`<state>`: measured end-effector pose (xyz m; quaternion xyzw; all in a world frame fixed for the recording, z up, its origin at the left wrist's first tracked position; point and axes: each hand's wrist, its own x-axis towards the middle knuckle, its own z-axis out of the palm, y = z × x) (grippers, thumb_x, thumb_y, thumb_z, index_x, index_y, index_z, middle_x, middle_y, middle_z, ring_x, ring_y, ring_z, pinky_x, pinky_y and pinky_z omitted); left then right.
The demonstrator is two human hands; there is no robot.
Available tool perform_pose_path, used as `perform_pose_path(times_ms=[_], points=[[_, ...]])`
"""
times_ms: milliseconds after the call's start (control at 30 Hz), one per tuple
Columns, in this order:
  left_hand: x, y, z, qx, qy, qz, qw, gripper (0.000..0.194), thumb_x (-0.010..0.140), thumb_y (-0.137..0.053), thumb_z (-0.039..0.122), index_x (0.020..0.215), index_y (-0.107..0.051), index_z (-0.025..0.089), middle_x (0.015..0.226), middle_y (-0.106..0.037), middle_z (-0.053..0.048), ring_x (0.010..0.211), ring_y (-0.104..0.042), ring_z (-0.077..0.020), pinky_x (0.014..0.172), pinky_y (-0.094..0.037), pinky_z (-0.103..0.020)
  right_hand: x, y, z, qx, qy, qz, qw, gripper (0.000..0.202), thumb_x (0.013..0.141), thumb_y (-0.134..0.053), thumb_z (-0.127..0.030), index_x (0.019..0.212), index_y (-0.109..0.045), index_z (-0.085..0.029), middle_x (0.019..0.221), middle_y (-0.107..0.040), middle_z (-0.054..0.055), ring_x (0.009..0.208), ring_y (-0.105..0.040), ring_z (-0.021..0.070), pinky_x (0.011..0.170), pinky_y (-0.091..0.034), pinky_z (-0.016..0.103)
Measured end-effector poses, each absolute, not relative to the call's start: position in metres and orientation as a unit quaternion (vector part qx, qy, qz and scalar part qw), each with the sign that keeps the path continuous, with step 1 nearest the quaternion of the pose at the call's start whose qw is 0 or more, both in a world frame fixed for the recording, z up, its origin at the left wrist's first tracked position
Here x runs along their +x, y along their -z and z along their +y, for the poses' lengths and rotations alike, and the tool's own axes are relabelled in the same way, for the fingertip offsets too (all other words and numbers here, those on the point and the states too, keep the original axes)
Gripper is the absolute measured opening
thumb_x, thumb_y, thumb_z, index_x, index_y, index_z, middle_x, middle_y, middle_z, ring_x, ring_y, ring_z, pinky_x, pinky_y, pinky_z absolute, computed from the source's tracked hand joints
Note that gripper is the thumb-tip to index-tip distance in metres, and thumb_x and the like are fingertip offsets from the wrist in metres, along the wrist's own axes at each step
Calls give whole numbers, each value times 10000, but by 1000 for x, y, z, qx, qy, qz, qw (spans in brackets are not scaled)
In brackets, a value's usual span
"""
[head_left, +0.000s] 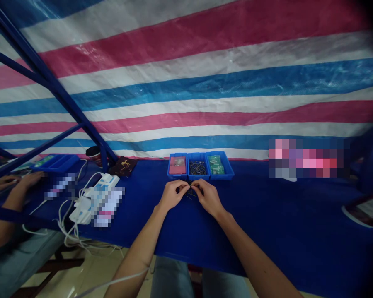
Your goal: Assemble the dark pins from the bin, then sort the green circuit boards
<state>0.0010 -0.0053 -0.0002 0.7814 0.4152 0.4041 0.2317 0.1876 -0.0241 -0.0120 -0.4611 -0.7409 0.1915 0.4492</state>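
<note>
Note left hand (174, 193) and right hand (208, 194) pinched closed at fingertips on thin dark pieces (191, 193), just in front of blue bins (219, 177) on blue tabletop (255, 215); cannot tell exact count in grip; may scatter pieces through loose pinch, or fumble through blocked sight.

No word, number or brand can be read. The brown packet (123, 166) bears pale gold marks that look like lettering, too small and blurred to make out. The card (109, 207) beside the power strip (95, 199) is masked by coarse blocks, so any print on it is hidden.
</note>
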Motion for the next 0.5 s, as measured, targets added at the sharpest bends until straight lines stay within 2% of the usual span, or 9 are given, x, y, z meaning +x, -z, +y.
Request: perform_pose_path(times_ms=[400, 500], points=[[0, 1, -5, 787, -402, 408, 228, 326, 944, -557, 416, 860, -737, 158, 715, -668, -51, 600, -545, -131, 607, -424, -255, 188, 12, -24, -461, -198, -751, 429, 239, 1022, -433, -338, 949, -635, -233, 912, -695, 40, 826, -660, 200, 732, -471, 298], [0, -1, -5, 787, -405, 405, 230, 315, 944, -562, 402, 855, -734, 154, 712, -662, -49, 600, -541, -128, 597, -413, -247, 188, 13, -24, -467, -207, -748, 423, 190, 1004, -483, -359, 1026, -629, -240, 920, -703, 31, 824, -667, 199, 711, -475, 289]])
